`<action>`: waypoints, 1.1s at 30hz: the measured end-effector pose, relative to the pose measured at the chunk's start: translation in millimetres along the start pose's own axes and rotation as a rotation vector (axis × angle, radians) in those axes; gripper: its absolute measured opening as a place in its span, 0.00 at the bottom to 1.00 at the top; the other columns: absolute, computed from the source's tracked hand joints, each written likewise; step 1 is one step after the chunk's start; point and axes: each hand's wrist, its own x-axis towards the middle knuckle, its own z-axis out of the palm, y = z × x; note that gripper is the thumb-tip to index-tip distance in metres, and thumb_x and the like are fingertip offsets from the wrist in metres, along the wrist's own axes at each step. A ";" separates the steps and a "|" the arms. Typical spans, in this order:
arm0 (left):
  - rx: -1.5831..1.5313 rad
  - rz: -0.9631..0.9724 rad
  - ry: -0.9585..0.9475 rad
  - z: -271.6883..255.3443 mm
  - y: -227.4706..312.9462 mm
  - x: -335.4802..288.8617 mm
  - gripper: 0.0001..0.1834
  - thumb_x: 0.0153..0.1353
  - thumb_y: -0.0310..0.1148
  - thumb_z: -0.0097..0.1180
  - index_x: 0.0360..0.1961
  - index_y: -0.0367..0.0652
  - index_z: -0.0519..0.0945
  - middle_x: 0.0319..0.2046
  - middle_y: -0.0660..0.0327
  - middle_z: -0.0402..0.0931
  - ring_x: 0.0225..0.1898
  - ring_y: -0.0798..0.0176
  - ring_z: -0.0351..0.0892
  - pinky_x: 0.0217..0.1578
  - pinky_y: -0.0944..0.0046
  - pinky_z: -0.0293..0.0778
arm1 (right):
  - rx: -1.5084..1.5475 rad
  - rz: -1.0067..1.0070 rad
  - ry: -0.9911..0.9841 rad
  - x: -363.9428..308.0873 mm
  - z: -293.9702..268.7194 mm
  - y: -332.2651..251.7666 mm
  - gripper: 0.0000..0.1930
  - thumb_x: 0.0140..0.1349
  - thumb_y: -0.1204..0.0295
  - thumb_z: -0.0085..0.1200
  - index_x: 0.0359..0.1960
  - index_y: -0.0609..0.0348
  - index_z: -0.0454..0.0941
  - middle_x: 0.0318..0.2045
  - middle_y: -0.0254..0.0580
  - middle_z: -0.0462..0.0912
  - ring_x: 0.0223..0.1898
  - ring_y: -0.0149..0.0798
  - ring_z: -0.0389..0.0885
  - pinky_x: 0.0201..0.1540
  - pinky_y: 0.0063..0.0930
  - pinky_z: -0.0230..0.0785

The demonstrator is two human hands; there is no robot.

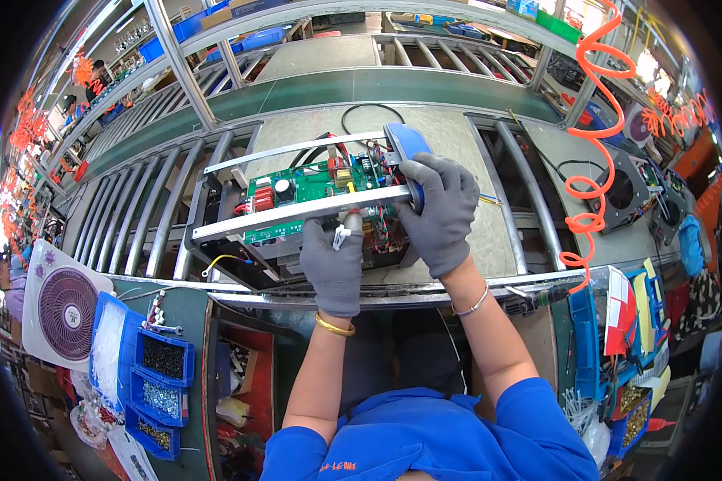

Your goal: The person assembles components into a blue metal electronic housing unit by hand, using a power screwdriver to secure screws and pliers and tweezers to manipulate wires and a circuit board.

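bright light glints off metal rollers (529, 192), with fisheye bending toward dark edges.

Wears a bright blue short-sleeved shirt (433, 437), creased across the front, with small red markings (338, 466) toward the left of the chest. Has loose sleeves (541, 429) in the same plain blue, ending near the elbows and leaving both forearms (317, 389) bare. Covers the left hand (335, 271) and the right hand (440, 212) in matching dark grey gloves (449, 244), matte and close-fitting, with cuffs stopping at the wrists. Carries a smooth gold-coloured bangle (334, 325) on the left wrist, a thinner silver-coloured bangle (470, 304) on the right. Shows dark trousers (417, 353), dim in shadow.
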 end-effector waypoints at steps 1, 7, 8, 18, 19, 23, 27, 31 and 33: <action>-0.148 -0.167 -0.111 -4.7 2.3 -0.8 0.17 0.65 0.39 0.67 0.41 0.36 0.75 0.20 0.63 0.75 0.24 0.73 0.75 0.26 0.69 0.72 | 0.002 0.001 0.000 -0.5 -3.1 0.6 0.31 0.43 0.67 0.71 0.55 0.43 0.79 0.54 0.37 0.78 0.58 0.51 0.73 0.63 0.49 0.60; -0.423 -0.263 -0.261 -20.9 3.0 -4.3 0.16 0.70 0.33 0.60 0.53 0.35 0.73 0.32 0.63 0.79 0.29 0.74 0.77 0.29 0.72 0.75 | 0.084 -0.085 -0.110 3.8 -52.6 -25.9 0.23 0.54 0.65 0.67 0.54 0.45 0.81 0.50 0.38 0.80 0.51 0.49 0.77 0.54 0.44 0.69; -0.422 -0.261 -0.260 -20.1 4.4 -4.7 0.16 0.70 0.33 0.60 0.53 0.35 0.73 0.32 0.63 0.79 0.29 0.74 0.77 0.29 0.72 0.75 | 0.085 -0.085 -0.108 1.3 -52.1 -30.5 0.23 0.54 0.65 0.67 0.54 0.45 0.81 0.50 0.38 0.80 0.51 0.49 0.77 0.54 0.44 0.69; -0.351 -0.096 -0.255 -17.0 -13.0 0.9 0.14 0.72 0.36 0.59 0.48 0.36 0.77 0.34 0.62 0.80 0.33 0.74 0.76 0.33 0.69 0.74 | -0.074 -0.255 -0.264 -9.6 -25.6 -47.2 0.18 0.61 0.67 0.58 0.54 0.42 0.84 0.33 0.31 0.77 0.35 0.38 0.78 0.35 0.34 0.68; -0.338 -0.068 -0.257 -16.4 -11.7 1.9 0.14 0.72 0.36 0.59 0.48 0.35 0.76 0.35 0.61 0.79 0.33 0.74 0.76 0.33 0.70 0.74 | -0.077 -0.255 -0.265 -10.9 -23.6 -46.1 0.18 0.61 0.67 0.58 0.54 0.42 0.84 0.33 0.31 0.77 0.35 0.38 0.78 0.35 0.34 0.68; -0.376 -0.097 -0.264 -16.4 -8.1 2.2 0.15 0.71 0.36 0.60 0.48 0.34 0.76 0.34 0.61 0.79 0.32 0.74 0.76 0.31 0.70 0.73 | -0.105 -0.337 -0.289 -12.2 -22.7 -44.2 0.20 0.59 0.67 0.57 0.55 0.42 0.84 0.38 0.30 0.78 0.40 0.37 0.78 0.41 0.35 0.67; -0.343 -0.101 -0.273 -18.0 -1.5 3.6 0.14 0.71 0.35 0.60 0.47 0.34 0.76 0.30 0.62 0.79 0.28 0.73 0.78 0.28 0.71 0.73 | -0.061 -0.399 -0.188 14.2 -35.8 -39.3 0.20 0.57 0.66 0.61 0.54 0.44 0.83 0.41 0.32 0.79 0.47 0.39 0.77 0.52 0.38 0.66; -0.372 -0.144 -0.265 -14.2 -1.2 1.4 0.13 0.71 0.34 0.60 0.47 0.35 0.76 0.27 0.61 0.78 0.25 0.73 0.78 0.26 0.71 0.72 | -0.048 -0.392 -0.228 43.6 -26.3 -33.4 0.17 0.50 0.63 0.69 0.43 0.45 0.85 0.44 0.32 0.83 0.50 0.42 0.79 0.64 0.43 0.64; -0.348 -0.123 -0.261 -12.7 -5.4 1.5 0.13 0.70 0.34 0.60 0.47 0.35 0.76 0.28 0.61 0.79 0.25 0.73 0.78 0.26 0.70 0.72 | -0.016 -0.396 -0.310 47.4 -20.7 -24.0 0.17 0.51 0.62 0.69 0.43 0.46 0.84 0.42 0.32 0.83 0.49 0.42 0.80 0.63 0.43 0.64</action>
